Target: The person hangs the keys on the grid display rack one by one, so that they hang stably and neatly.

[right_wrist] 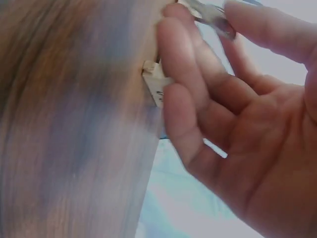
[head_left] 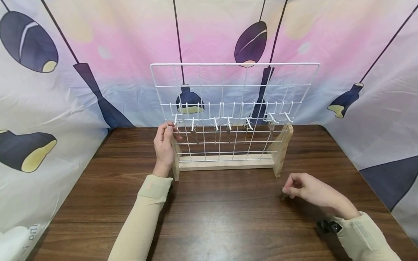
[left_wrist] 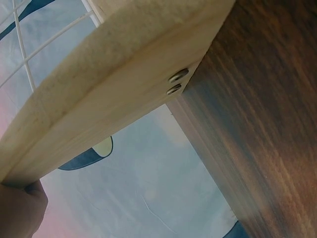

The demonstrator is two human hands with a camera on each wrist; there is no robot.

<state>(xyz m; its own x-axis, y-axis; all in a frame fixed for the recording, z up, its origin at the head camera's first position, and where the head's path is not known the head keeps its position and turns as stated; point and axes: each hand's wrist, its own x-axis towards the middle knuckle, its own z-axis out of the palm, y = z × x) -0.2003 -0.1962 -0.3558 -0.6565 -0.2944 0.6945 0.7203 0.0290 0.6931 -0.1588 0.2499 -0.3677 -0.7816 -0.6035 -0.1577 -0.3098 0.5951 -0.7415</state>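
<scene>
A white wire grid rack [head_left: 235, 86] stands upright on the table, with wooden side supports [head_left: 282, 150]. Several keys [head_left: 228, 135] hang from its white hooks; the hook farthest right [head_left: 287, 116] appears bare. My left hand [head_left: 164, 146] grips the top of the left wooden support, whose outer face [left_wrist: 114, 74] fills much of the left wrist view. In front of the rack's right end, my right hand [head_left: 307, 188] is low above the table. Its thumb and fingers pinch a small silver metal piece [right_wrist: 217, 20], apparently a key, partly hidden by the fingers.
The rack's wooden base bar [head_left: 225, 165] rests on the brown wooden table [head_left: 209, 214]. A patterned cloth [head_left: 130, 47] hangs behind and at both sides. Something white and rounded [head_left: 14, 241] shows at the lower left.
</scene>
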